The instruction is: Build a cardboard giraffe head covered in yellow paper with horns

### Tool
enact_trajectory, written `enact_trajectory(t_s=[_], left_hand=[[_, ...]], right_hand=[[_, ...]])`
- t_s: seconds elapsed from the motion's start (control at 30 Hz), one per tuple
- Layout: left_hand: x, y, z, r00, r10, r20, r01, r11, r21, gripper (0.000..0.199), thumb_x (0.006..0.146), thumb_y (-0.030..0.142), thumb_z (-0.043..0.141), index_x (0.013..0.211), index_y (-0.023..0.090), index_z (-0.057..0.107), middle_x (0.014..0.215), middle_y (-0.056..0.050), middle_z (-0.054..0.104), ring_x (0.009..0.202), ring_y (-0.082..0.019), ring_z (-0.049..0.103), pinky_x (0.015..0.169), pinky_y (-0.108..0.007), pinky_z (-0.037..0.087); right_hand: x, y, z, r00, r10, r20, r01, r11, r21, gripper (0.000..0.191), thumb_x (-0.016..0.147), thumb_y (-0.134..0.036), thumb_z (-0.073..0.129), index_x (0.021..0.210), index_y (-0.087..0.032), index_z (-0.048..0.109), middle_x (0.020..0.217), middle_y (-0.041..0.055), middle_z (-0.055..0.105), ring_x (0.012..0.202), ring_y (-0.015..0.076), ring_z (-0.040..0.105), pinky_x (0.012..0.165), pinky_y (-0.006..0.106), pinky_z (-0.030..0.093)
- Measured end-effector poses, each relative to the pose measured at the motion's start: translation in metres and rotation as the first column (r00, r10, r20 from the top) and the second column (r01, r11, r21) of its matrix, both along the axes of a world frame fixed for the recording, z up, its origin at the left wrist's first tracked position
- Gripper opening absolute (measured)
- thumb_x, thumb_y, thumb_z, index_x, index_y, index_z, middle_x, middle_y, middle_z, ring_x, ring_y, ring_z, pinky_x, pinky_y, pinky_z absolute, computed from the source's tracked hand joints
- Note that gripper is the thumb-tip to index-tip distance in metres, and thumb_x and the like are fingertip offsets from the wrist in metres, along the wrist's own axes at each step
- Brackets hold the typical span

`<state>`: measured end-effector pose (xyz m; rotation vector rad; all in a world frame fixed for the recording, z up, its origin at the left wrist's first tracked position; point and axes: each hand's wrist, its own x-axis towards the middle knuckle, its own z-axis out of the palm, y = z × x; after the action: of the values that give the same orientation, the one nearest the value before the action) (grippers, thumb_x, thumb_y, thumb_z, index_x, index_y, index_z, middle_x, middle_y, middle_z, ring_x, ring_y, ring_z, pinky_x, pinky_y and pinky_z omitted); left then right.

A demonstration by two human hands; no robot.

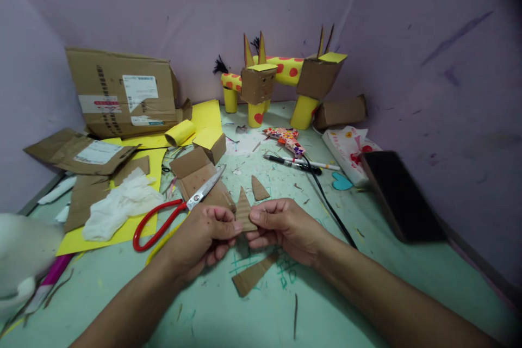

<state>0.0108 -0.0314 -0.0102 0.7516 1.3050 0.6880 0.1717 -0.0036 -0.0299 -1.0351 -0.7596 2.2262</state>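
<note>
A pointed, ribbed cardboard piece stands upright between my hands. My left hand pinches its lower left edge, and my right hand pinches its right edge with thumb and fingers. Just behind it lies a smaller cardboard triangle. A longer cardboard strip rests on the table below my hands. Left of my left hand are red-handled scissors, their blades over an opened small cardboard box.
Two yellow, red-spotted cardboard animals stand at the back. A large carton, yellow paper and white tissue are at left. A patterned glue gun, pens, a black cable and a phone lie right.
</note>
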Motion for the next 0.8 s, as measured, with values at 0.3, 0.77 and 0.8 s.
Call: enact_trajectory(t_s=[0.3, 0.77, 0.8], left_hand=[[0.0, -0.0006, 0.001, 1.0, 0.018, 0.005, -0.018, 1.0, 0.006, 0.025, 0.054, 0.027, 0.071, 0.047, 0.016, 0.05, 0.035, 0.006, 0.047, 0.027, -0.002, 0.034, 0.027, -0.013, 0.02], [0.0024, -0.0039, 0.005, 0.981, -0.052, -0.189, 0.067, 0.995, 0.075, 0.021, 0.057, 0.029, 0.062, 0.046, 0.018, 0.049, 0.031, 0.007, 0.041, 0.027, -0.003, 0.028, 0.03, -0.017, 0.017], [0.0029, -0.004, 0.0054, 0.982, -0.052, -0.184, 0.067, 0.995, 0.076, 0.021, 0.057, 0.029, 0.062, 0.045, 0.017, 0.049, 0.031, 0.007, 0.041, 0.028, -0.003, 0.028, 0.031, -0.017, 0.017]], right_hand=[[0.0001, -0.0013, 0.0005, 1.0, -0.02, 0.001, 0.02, 1.0, 0.016, 0.028, 0.05, -0.028, 0.084, 0.062, -0.01, 0.065, 0.052, 0.0022, 0.067, 0.049, 0.0104, 0.065, 0.05, 0.018, 0.055], [-0.0025, -0.0045, 0.0026, 1.0, -0.01, 0.027, 0.008, 0.998, 0.06, 0.033, 0.049, -0.036, 0.082, 0.059, -0.01, 0.064, 0.048, -0.0003, 0.062, 0.044, 0.0081, 0.06, 0.047, 0.018, 0.051], [-0.0029, -0.0047, 0.0028, 0.999, -0.016, 0.039, 0.013, 0.998, 0.061, 0.033, 0.049, -0.035, 0.082, 0.058, -0.011, 0.063, 0.048, -0.001, 0.062, 0.043, 0.0076, 0.059, 0.046, 0.017, 0.051]])
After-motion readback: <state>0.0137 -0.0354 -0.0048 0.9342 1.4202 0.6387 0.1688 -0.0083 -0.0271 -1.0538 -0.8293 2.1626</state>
